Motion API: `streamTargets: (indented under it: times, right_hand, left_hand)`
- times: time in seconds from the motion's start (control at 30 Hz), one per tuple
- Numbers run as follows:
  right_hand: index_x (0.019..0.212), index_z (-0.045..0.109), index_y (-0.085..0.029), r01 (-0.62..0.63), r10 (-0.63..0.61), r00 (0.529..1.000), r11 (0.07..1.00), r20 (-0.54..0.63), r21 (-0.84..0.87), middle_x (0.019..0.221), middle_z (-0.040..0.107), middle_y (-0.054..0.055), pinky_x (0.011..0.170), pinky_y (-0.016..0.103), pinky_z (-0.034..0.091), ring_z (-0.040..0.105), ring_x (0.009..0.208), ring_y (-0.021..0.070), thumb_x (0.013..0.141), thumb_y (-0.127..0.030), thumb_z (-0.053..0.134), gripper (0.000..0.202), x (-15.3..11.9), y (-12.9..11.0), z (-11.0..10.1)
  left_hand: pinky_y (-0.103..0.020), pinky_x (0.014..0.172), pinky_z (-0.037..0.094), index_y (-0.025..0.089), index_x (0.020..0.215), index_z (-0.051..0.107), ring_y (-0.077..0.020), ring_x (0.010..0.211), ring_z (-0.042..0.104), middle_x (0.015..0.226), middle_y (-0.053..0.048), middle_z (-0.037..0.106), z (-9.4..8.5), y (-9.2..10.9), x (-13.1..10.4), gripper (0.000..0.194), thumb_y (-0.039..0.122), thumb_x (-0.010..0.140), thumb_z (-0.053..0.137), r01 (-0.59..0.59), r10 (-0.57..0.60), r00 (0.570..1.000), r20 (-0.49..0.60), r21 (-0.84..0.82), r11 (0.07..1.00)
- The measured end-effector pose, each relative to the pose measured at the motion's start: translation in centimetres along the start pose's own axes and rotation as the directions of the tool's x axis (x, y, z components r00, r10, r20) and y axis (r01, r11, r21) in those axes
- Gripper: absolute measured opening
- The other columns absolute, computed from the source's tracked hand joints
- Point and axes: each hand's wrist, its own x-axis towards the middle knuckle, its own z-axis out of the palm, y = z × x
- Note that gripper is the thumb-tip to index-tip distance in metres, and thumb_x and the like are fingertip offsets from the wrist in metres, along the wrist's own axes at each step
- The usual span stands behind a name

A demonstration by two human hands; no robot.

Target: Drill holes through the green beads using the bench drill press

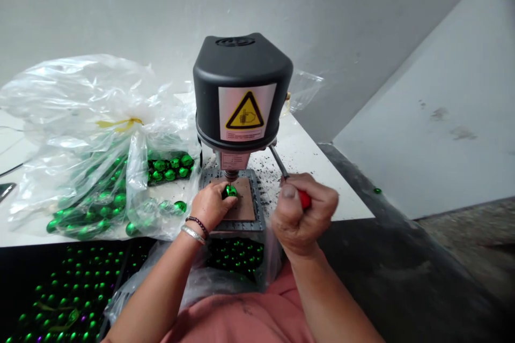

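Note:
A black bench drill press point(243, 75) with a yellow warning sticker stands on the white table. Under its chuck point(230, 174), my left hand point(211, 204) pinches a shiny green ball point(230, 191) between thumb and fingers. The ball rests on a brown board point(244, 204) lying on the grey base plate point(257, 214). The drill tip comes down at the top of the ball; whether it has entered I cannot tell. My right hand point(303, 209) is wrapped round the red-gripped feed lever point(304, 199) at the right side of the press.
At the left lies a clear plastic bag point(80, 96) with green balls, tied with a yellow strip. More balls point(171, 167) sit in a block beside the press. Dark shavings are scattered over the white table point(322, 187). One ball point(377, 191) lies on the floor.

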Motion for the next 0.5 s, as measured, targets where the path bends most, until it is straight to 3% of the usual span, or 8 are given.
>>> streamTargets:
  times: [0.13,0.2,0.27,0.4,0.5]
  right_hand:
    - [0.079,0.048,-0.02,-0.022,-0.008,0.99,0.976,-0.138,-0.218,0.067,0.048,-0.003,0.054,0.02,0.039,0.047,0.059,0.0056,0.08,-0.019,0.05,0.003,4.9,-1.5,0.9]
    - [0.072,0.045,-0.019,-0.077,0.048,0.991,0.969,-0.128,-0.235,0.063,0.046,-0.004,0.052,0.019,0.037,0.043,0.056,0.0049,0.082,-0.025,0.05,0.013,7.6,-2.0,1.4]
    - [0.068,0.043,-0.018,-0.116,0.092,0.988,0.972,-0.122,-0.205,0.061,0.044,-0.004,0.052,0.018,0.036,0.039,0.053,0.004,0.082,-0.03,0.049,0.019,9.3,-2.1,1.8]
    - [0.069,0.044,-0.017,-0.164,0.149,0.984,0.97,-0.095,-0.178,0.063,0.047,-0.004,0.055,0.018,0.038,0.039,0.056,0.0038,0.081,-0.033,0.048,0.02,9.8,-1.9,2.0]
    - [0.07,0.044,-0.017,-0.163,0.15,0.985,0.974,-0.088,-0.158,0.066,0.05,-0.002,0.057,0.018,0.04,0.042,0.058,0.0042,0.082,-0.032,0.048,0.019,9.4,-1.7,1.9]
  left_hand:
    - [-0.028,0.07,0.043,0.019,0.093,0.067,-0.0219,0.083,0.062,0.091,-0.009,0.069,0.2,0.1,-0.2,0.028,0.038,0.076,0.055,0.04,-0.04,0.997,-0.064,-0.013,0.999]
    - [-0.028,0.07,0.043,0.018,0.092,0.068,-0.0216,0.082,0.063,0.09,-0.009,0.07,0.0,0.1,-0.8,0.029,0.037,0.076,0.054,0.064,-0.07,0.995,-0.073,-0.077,0.995]
    - [-0.028,0.068,0.043,0.018,0.091,0.069,-0.0202,0.078,0.063,0.087,-0.007,0.071,-0.6,0.0,-1.9,0.029,0.037,0.076,0.054,0.064,-0.068,0.998,-0.016,-0.163,0.985]
    - [-0.026,0.07,0.046,0.02,0.096,0.069,-0.0201,0.083,0.064,0.092,-0.005,0.071,-1.9,-0.3,-3.8,0.036,0.044,0.07,0.063,-0.033,0.119,0.971,0.205,-0.38,0.924]
    - [-0.028,0.073,0.048,0.016,0.099,0.067,-0.0223,0.087,0.063,0.094,-0.007,0.07,-2.3,-0.6,-4.0,0.052,0.053,0.063,0.067,0.078,0.03,0.983,0.182,-0.555,0.828]
